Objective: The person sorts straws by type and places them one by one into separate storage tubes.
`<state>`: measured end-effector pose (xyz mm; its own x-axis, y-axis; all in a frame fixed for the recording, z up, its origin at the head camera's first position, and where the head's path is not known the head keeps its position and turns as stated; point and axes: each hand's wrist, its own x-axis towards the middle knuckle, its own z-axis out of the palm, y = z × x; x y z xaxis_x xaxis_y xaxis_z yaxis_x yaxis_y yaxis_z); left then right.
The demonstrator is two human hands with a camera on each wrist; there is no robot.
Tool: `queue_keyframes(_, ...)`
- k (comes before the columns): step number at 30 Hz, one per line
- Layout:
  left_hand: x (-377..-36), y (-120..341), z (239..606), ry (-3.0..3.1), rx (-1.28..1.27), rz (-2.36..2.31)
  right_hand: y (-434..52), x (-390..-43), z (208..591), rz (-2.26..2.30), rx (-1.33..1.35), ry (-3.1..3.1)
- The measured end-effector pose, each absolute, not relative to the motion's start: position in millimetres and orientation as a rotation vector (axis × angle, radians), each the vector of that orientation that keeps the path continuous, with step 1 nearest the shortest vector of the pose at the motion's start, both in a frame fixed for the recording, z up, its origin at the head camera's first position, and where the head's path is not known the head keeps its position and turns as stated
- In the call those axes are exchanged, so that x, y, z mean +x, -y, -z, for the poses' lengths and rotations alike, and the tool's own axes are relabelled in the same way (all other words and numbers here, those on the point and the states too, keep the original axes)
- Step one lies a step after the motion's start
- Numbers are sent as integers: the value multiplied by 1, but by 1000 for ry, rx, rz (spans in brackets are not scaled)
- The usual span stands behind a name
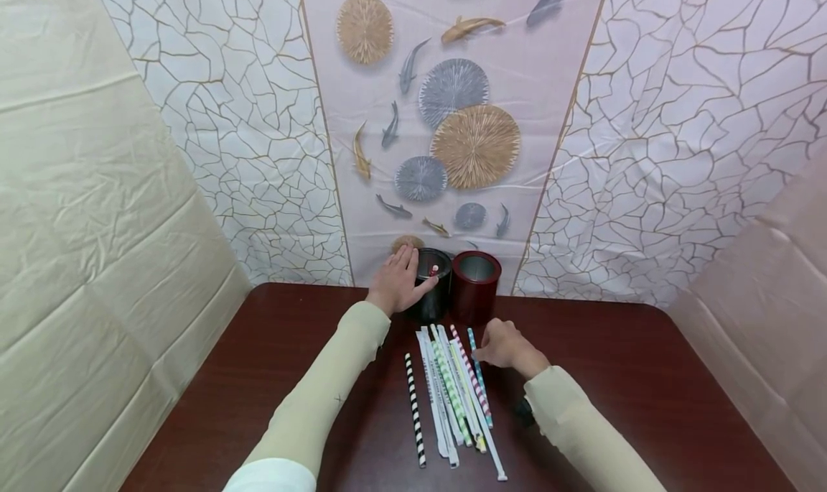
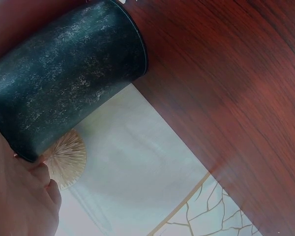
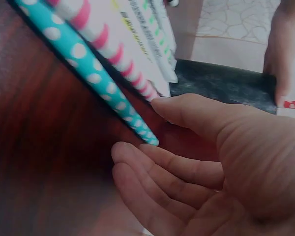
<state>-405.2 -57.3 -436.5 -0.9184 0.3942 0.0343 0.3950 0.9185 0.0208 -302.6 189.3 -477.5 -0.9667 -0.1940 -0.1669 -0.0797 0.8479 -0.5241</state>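
Note:
My left hand point(image 1: 398, 278) holds the rim of a black cylindrical cup point(image 1: 434, 307) from its left side, the thumb lying across the near edge. A small red-and-white item point(image 1: 434, 270) shows inside that cup. In the right wrist view, a turquoise straw with white dots point(image 3: 96, 73) points its far end between the thumb and fingertips of my right hand point(image 3: 201, 162), which are spread apart. Beside that straw lies a pink-and-white striped straw point(image 1: 470, 373). Farther left are green-striped straws point(image 1: 449, 384), paper-wrapped straws point(image 1: 431, 391) and a separate black-and-white striped straw point(image 1: 415, 409).
A dark red cup point(image 1: 476, 298) stands right of the black one, its open top upward. Behind both rises a patterned cloth backdrop point(image 1: 474, 147) along the far edge of the dark red wooden table point(image 1: 601, 363). Pale cloth walls point(image 1: 84, 262) flank the table.

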Motion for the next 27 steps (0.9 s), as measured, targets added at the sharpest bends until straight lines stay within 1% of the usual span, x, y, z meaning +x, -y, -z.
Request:
queue_keyframes(11, -402, 60, 434, 3013, -640, 46, -181, -312, 493, 725, -88, -2855)
queue_keyframes(27, -405, 58, 437, 3025, -647, 32, -179, -320, 494, 771, 28, -2823)
